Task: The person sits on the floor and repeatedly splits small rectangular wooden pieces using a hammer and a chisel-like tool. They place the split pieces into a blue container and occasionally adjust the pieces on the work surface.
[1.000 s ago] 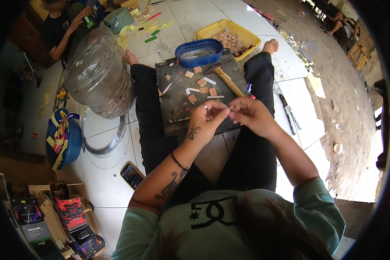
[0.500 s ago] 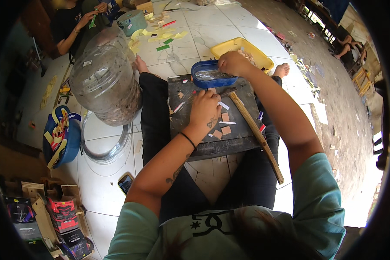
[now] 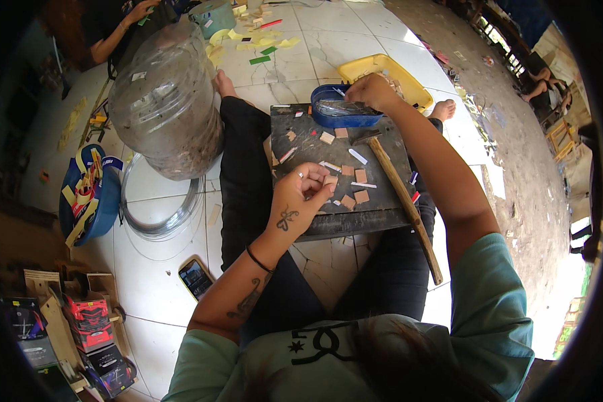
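- A hammer (image 3: pixel 405 208) is lying aslant over the right side of the table (image 3: pixel 301 151), its head near the blue box (image 3: pixel 346 121) and its handle sticking out past the near edge.
- Small wooden squares (image 3: pixel 362 197) and white strips (image 3: pixel 358 157) are lying scattered between the left hand and the hammer.
- A yellow tray (image 3: pixel 417 94) is sitting behind the blue box, partly hidden by the right hand.
- A big clear plastic jug (image 3: pixel 167 100), a coil of wire (image 3: pixel 128 208), a blue bucket (image 3: pixel 107 208) and a phone (image 3: pixel 196 278) are standing or lying on the left.
- The left hand (image 3: pixel 306 186) is holding a small wooden piece (image 3: pixel 330 180) between thumb and fingers, just above the table.
- The right hand (image 3: pixel 374 92) is reaching over the right end of the blue box, fingers bending down; whether it is gripping anything, I cannot tell.
- Thin metal pieces (image 3: pixel 345 107) are filling the box.
- The dark, worn table is resting low between the person's legs, on a cracked white tile floor (image 3: pixel 281 60).
- Another person's hand (image 3: pixel 141 10) is showing at upper left.
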A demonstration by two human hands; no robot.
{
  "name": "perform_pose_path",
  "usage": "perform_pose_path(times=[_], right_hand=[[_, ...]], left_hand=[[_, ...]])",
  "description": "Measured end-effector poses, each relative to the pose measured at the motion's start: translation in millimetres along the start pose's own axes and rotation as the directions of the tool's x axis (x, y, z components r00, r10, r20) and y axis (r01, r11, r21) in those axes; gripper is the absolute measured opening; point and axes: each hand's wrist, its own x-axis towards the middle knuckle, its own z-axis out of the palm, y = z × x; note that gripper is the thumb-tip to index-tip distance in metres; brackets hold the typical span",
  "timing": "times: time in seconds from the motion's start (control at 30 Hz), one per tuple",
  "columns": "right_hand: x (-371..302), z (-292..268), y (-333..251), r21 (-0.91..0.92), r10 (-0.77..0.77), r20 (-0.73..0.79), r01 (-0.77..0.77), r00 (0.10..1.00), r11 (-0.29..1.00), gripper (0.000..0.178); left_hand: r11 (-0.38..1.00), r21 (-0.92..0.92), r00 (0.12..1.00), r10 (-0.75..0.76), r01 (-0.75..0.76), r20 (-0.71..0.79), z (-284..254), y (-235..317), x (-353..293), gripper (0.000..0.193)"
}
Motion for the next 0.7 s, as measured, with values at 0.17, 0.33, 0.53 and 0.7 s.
perform_pose_path(times=[0.17,0.33,0.53,0.7], right_hand=[[-11,-10,-3,0.344,0.196,0.048,-0.200,0.980,0.918,0.014],[-29,-14,-11,0.540,0.163,-0.040,-0.116,0.986,0.834,0.014],[-132,9,-31,0.697,-0.050,-0.012,0.044,0.999,0.715,0.008],[-214,44,-54,0.543,-0.021,-0.006,0.021,1.000,0.839,0.006]], left_hand=[[0.948,0.271,0.985,0.174,-0.166,-0.004,8,-1,-21,0.017],[0.774,0.552,0.940,0.337,-0.309,0.054,16,-4,-33,0.015],[0.677,0.639,0.914,0.392,-0.366,0.109,19,-12,-36,0.008],[0.683,0.644,0.917,0.392,-0.345,0.074,19,-14,-36,0.009]])
